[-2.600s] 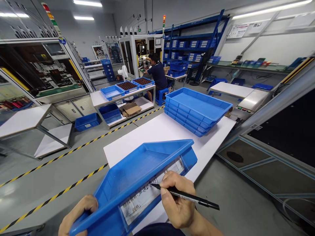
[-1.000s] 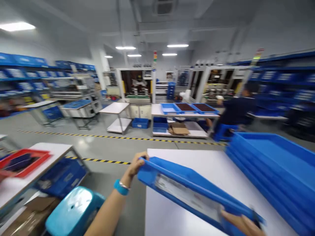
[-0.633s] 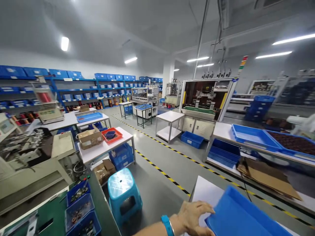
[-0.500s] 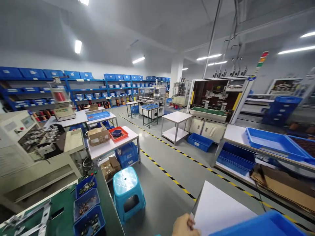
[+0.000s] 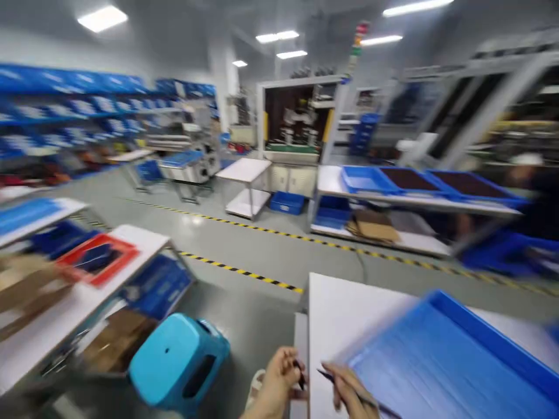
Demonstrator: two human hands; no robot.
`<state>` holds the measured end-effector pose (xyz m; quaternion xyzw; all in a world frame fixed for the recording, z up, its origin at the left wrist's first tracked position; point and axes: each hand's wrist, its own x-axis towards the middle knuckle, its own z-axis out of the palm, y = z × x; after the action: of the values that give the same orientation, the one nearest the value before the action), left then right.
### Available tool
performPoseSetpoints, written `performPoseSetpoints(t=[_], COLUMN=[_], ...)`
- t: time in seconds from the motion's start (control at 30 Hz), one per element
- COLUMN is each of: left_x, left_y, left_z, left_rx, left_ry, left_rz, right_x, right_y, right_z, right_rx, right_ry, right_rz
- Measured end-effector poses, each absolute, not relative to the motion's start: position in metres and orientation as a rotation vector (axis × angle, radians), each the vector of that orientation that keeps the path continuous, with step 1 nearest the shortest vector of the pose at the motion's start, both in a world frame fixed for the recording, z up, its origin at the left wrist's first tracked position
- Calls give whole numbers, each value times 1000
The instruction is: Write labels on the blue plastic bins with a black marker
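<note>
My left hand [image 5: 279, 375] is closed, fingers pinched around a small black piece [image 5: 299, 375] that looks like a pen cap. It is beside the left edge of a white table [image 5: 332, 314]. To its right my right hand [image 5: 349, 390] grips a slim dark pen [image 5: 379, 405], whose narrow end points left toward my left hand. The two hands are a short gap apart. A large blue tray [image 5: 454, 361] lies on the table just right of my right hand, with its inside showing bare blue plastic.
A turquoise stool [image 5: 174, 361] stands at lower left, near a white table [image 5: 131, 233] with a red tray [image 5: 98, 256]. Yellow-black tape [image 5: 244, 272] marks the floor. Across it, a bench [image 5: 332, 177] carries blue trays [image 5: 367, 179]. A blurred person [image 5: 541, 198] is at far right.
The view has swung right and down, bringing the white table and blue tray more fully into sight. Both hands now show with the pen and black piece; only one hand showed before.
</note>
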<state>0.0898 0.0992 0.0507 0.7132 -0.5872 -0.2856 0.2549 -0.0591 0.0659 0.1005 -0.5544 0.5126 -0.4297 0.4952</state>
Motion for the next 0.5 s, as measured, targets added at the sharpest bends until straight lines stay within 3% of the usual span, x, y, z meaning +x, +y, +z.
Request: performPoseSetpoints(t=[0.1, 0.13, 0.27, 0.5], left_x=[119, 130, 165, 195], left_y=[66, 54, 23, 5], left_z=[69, 77, 108, 125], left_rx=[1202, 1076, 974, 1053], left_ry=[-991, -912, -1072, -1335], left_rz=[-1598, -1712, -1758, -1757], right_x=[-35, -25, 0, 13], right_y=[50, 42, 22, 15], right_z=[130, 140, 157, 136], right_rx=[-1111, -1058, -1029, -1040], right_ry=[1288, 1292, 1369, 1456], right_rz=[-1083, -1083, -1058, -1037])
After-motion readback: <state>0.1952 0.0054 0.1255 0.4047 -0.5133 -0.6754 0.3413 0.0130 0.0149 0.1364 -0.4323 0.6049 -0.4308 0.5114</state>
